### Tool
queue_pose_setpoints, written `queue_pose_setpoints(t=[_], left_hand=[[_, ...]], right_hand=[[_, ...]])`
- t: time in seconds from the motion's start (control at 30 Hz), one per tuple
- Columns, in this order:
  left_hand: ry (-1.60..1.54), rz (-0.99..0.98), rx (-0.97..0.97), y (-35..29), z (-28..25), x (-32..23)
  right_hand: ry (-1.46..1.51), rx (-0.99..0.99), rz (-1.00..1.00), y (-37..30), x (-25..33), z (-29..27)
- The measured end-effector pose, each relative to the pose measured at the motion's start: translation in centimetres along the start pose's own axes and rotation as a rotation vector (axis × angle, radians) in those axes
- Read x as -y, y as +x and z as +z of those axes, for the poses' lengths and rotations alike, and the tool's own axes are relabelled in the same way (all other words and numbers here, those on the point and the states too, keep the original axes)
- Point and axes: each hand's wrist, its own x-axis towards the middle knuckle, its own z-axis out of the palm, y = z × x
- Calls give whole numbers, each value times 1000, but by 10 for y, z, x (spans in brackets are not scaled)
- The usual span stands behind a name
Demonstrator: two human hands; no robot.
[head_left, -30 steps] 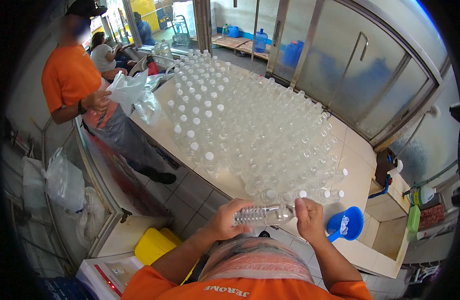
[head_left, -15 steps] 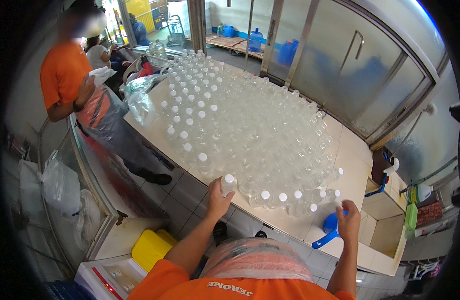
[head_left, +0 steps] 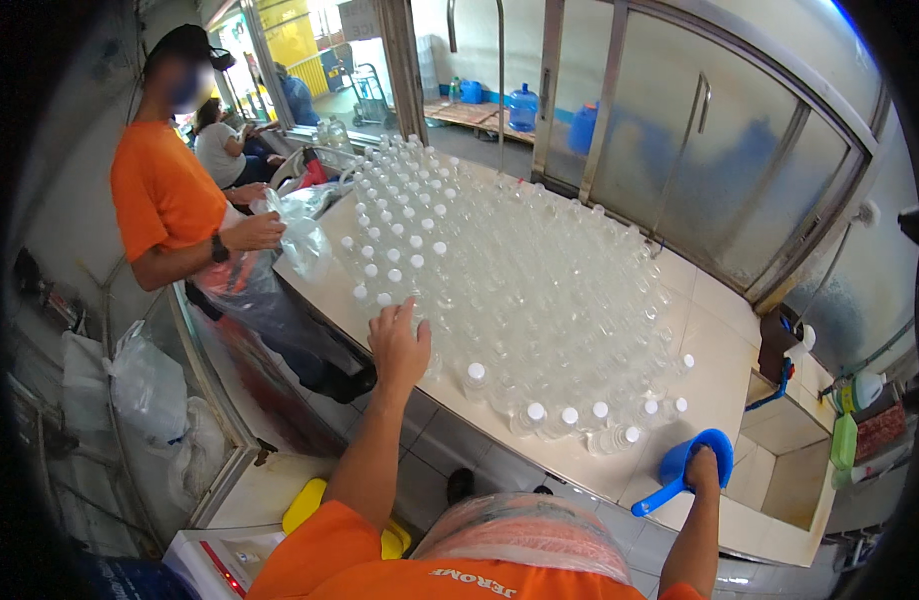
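Note:
Rows of clear plastic bottles (head_left: 550, 290) stand upright and crowded on a pale tabletop. White caps top those on the left and several along the front edge. My left hand (head_left: 400, 345) reaches over the front left of the rows with its fingers apart, partly hiding the bottles under it; whether it touches one I cannot tell. To its right a capped bottle (head_left: 477, 382) stands alone at the front edge. My right hand (head_left: 702, 470) dips into a blue dipper (head_left: 718, 440) at the table's front right; its fingers are hidden inside.
A co-worker in an orange shirt (head_left: 165, 185) stands left of the table, hands on a clear plastic bag (head_left: 305, 245). A sink basin (head_left: 780, 470) lies to the right. Sliding doors (head_left: 720, 150) line the back. A yellow container (head_left: 305, 505) and a white machine (head_left: 210, 560) stand lower left.
My left hand has let go of the capped bottle and moved left and farther in. My right hand has gone from above the dipper into it. The co-worker's hand has lowered to the bag.

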Motion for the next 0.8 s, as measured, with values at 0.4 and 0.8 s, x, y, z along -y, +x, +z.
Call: queue_pose_setpoints(t=[0.4, 0.8], left_hand=[[139, -105, 274, 46, -11, 9], [-394, 283, -293, 18, -119, -56]], right_hand=[[227, -183, 22, -31, 11, -39], [1339, -69, 371, -51, 11, -66]])
